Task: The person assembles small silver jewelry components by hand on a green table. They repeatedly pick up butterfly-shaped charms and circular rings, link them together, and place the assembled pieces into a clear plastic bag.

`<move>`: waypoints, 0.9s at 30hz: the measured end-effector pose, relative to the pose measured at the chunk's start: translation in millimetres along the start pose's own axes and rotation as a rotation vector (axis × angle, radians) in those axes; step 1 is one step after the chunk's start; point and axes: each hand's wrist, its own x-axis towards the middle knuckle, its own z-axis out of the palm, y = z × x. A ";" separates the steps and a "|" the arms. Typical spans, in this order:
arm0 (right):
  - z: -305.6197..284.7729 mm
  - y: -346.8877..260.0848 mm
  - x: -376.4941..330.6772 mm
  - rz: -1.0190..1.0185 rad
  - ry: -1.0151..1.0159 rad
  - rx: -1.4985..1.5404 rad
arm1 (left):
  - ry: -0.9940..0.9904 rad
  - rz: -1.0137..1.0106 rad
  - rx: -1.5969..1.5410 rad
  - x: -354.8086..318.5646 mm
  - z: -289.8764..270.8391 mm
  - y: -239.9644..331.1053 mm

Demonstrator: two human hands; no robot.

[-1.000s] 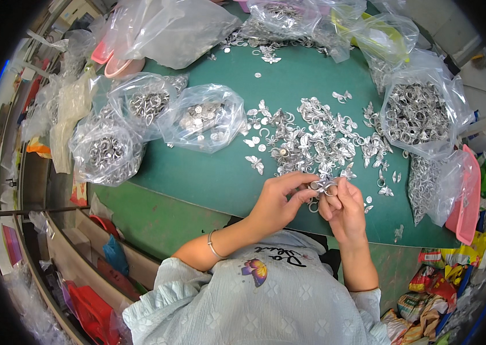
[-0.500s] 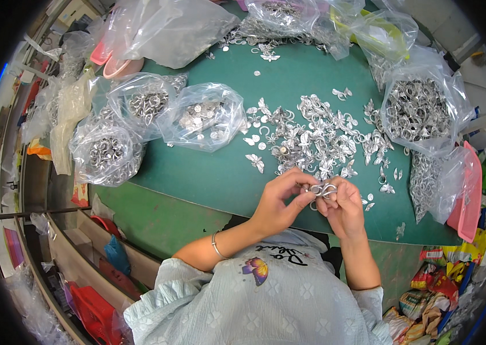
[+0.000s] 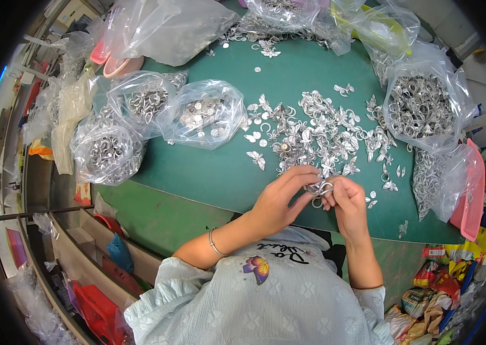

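Observation:
My left hand (image 3: 285, 195) and my right hand (image 3: 346, 201) meet over the near edge of the green table, both closed on a small cluster of silver metal rings (image 3: 319, 187). Fingertips cover part of the cluster, so how its pieces join is hard to make out. Just beyond my fingers spreads a loose pile of silver pieces (image 3: 312, 138), many shaped like winged insects, with rings and small discs among them. A single winged piece (image 3: 256, 160) lies left of the pile.
Clear plastic bags of silver rings stand at left (image 3: 108, 150) and right (image 3: 421, 106). Another bag (image 3: 204, 118) holds flat discs. A pink tray (image 3: 472, 192) sits at the table's right edge. More filled bags line the back. Shelving (image 3: 76, 241) stands lower left.
The ring cluster has turned slightly between my fingers, and my left fingers have shifted a little over it. Both hands keep nearly the same place.

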 end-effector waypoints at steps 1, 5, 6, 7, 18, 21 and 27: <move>0.4 -0.4 -0.5 -0.015 0.042 -0.072 | -0.010 -0.021 -0.001 -0.2 -0.5 1.9; 0.0 -1.5 -0.3 0.039 -0.017 0.056 | -0.098 -0.088 -0.064 1.2 -4.5 4.5; 0.2 -2.5 0.9 0.077 -0.024 0.157 | -0.128 -0.100 -0.093 0.9 -5.3 3.1; 0.7 -3.5 1.3 0.116 -0.030 0.258 | -0.108 -0.170 -0.167 -0.8 -3.9 3.0; -5.0 -2.5 1.1 0.214 -0.160 0.316 | 0.030 -0.293 -0.389 -2.3 3.0 -6.0; -2.8 -4.9 -3.1 0.167 -0.072 0.125 | -0.001 0.021 -0.158 -2.2 -2.9 -0.4; 10.2 -15.1 -12.4 0.010 0.035 -0.156 | 0.048 0.144 -0.082 -1.3 -2.3 -2.3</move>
